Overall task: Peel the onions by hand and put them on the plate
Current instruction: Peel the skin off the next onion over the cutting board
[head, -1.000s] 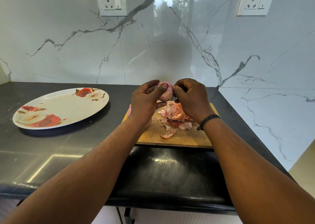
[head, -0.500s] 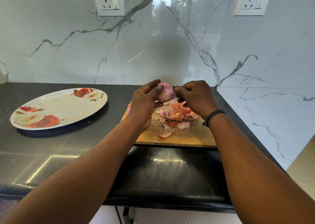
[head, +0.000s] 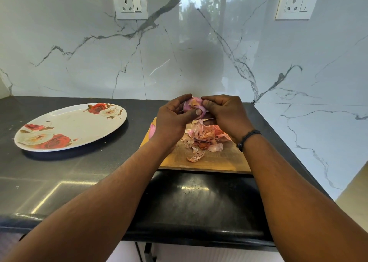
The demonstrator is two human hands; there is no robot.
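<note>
Left hand (head: 171, 120) grips the onion (head: 194, 107) above the board (head: 215, 160) so the right hand (head: 223, 114), pinching skin, drops peel there.

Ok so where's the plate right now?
The plate sits on the dark counter at the left of the head view, apart from the cutting board and left of the left hand.

2 hands (head: 173, 120) (head: 225, 114); 1 onion (head: 194, 106); 1 plate (head: 65, 126); 1 cutting board (head: 219, 160); 1 peel pile (head: 205, 138); 2 wall sockets (head: 130, 3) (head: 296, 3).
</note>
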